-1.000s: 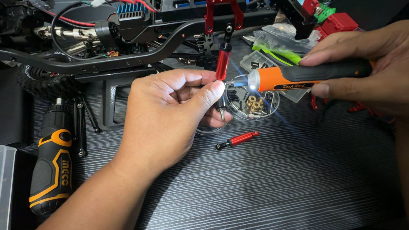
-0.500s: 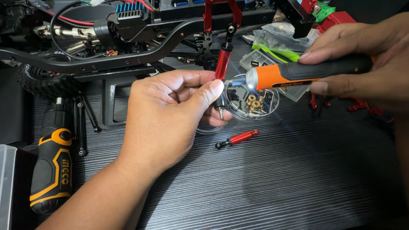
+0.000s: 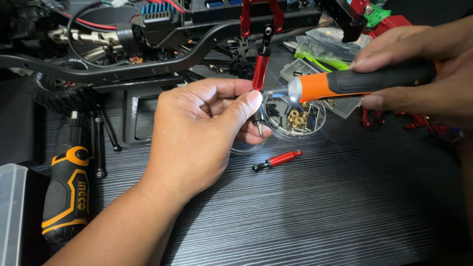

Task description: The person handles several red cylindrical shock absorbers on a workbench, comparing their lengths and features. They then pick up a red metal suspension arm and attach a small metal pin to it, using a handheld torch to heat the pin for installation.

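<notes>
Clear plastic formed the small round dish (image 3: 295,118) that sat on the dark wood-grain table (image 3: 345,207), and inside it lay a jumble of brass-coloured nuts and small dark screws. Behind it, a shallow clear plastic tray (image 3: 340,106) and some transparent bags (image 3: 325,42) held more small parts, too indistinct to name. At the left edge stood a frosted plastic box (image 3: 11,212), its contents not visible. The left hand (image 3: 197,133) was curled, its thumb and fingers (image 3: 249,101) pinched together on the lower end of a glossy red metal shock absorber (image 3: 260,69) that hung upright from the black chassis rail of a model truck (image 3: 148,59); a short black tip poked out below the grip. The right hand (image 3: 423,79) had its fingers clamped around a slim electric screwdriver with an orange and black rubbery body (image 3: 359,83), held level, its lit nose pointing at the shock absorber just beside the left thumb. A second, smaller red shock absorber (image 3: 278,160) lay loose on the table, near the dish and apart from both hands. A stubby black and orange pistol-grip driver (image 3: 66,187) rested at the left, beside a knobbly black rubber tyre (image 3: 59,96).
</notes>
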